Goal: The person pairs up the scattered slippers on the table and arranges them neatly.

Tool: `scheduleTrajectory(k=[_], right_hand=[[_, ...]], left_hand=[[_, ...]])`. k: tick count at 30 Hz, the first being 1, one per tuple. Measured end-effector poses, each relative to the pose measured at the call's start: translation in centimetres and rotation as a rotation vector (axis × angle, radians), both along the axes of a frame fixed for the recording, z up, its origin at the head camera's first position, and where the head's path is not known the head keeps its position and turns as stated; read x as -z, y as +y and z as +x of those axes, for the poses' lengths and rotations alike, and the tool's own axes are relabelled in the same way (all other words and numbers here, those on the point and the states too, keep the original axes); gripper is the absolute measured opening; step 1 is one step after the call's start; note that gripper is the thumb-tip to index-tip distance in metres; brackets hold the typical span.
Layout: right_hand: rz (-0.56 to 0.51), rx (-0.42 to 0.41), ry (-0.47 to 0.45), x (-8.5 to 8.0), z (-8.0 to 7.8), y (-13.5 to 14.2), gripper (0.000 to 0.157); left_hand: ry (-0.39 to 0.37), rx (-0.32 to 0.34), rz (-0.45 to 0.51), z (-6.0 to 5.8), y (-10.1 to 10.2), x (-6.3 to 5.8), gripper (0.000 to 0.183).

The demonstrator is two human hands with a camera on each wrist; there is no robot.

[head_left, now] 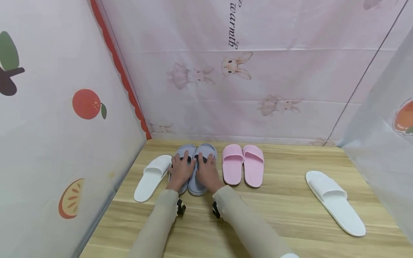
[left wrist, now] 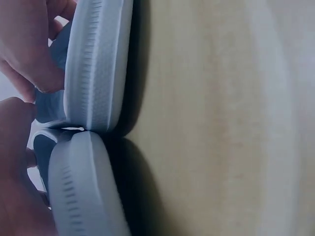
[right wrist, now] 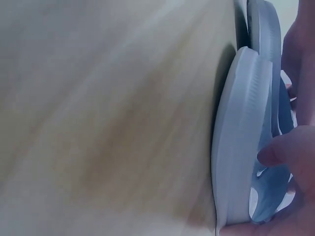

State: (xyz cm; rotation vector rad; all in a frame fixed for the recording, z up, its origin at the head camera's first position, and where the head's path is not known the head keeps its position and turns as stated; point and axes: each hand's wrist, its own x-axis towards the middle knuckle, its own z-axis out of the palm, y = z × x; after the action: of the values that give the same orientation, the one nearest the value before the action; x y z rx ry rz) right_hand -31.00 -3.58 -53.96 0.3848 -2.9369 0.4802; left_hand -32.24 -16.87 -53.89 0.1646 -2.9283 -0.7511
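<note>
From where I stand, a person leans both arms over a wood-grained surface (head_left: 284, 200), busy with a pair of grey slippers. The left hand (head_left: 181, 172) grips the left grey slipper (head_left: 186, 147), its fingers spread and bent over the strap; the right hand (head_left: 208, 173) grips the right grey slipper (head_left: 197, 185) the same way, thumb on the inner side. The two lie side by side on the surface, near its back edge, toes pointing away from the person, their inner edges touching.

To the left, a white slipper (head_left: 146, 184) slants outward, its toe close beside the grey pair. On the other side sit a pink slipper (head_left: 232, 172) and its mate (head_left: 254, 173), toes to the back, just beside each other. Well apart at far right lies another white slipper (head_left: 346, 213), set at an angle. Behind hangs a pale pink cloth (head_left: 290, 79) printed with rabbits, and a fruit-patterned sheet (head_left: 38, 143) walls the left side.
</note>
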Motion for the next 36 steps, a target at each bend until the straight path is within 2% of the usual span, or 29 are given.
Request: scheduleTrajectory(k=[7, 16, 24, 29, 36], right_hand=[[0.002, 0.006, -0.070, -0.3, -1.0, -0.1, 0.073], [0.017, 0.024, -0.086, -0.6, -1.8, 0.1, 0.072], [-0.015, 0.009, -0.063, -0.7, -2.2, 0.1, 0.072], [-0.041, 0.015, -0.093, -1.2, -2.2, 0.2, 0.073], [-0.039, 0.019, -0.065, -1.8, -2.3, 0.3, 0.064]], left_hand=[[-0.036, 0.012, 0.013, -0.9, -0.2, -0.5, 0.069], [-0.067, 0.013, 0.005, -1.9, 0.1, -0.3, 0.070], [-0.042, 0.003, 0.002, -2.4, -0.1, -0.5, 0.069], [-0.049, 0.000, -0.010, -2.3, -0.3, -0.8, 0.069], [-0.014, -0.010, -0.101, -2.4, -0.9, -0.8, 0.063]])
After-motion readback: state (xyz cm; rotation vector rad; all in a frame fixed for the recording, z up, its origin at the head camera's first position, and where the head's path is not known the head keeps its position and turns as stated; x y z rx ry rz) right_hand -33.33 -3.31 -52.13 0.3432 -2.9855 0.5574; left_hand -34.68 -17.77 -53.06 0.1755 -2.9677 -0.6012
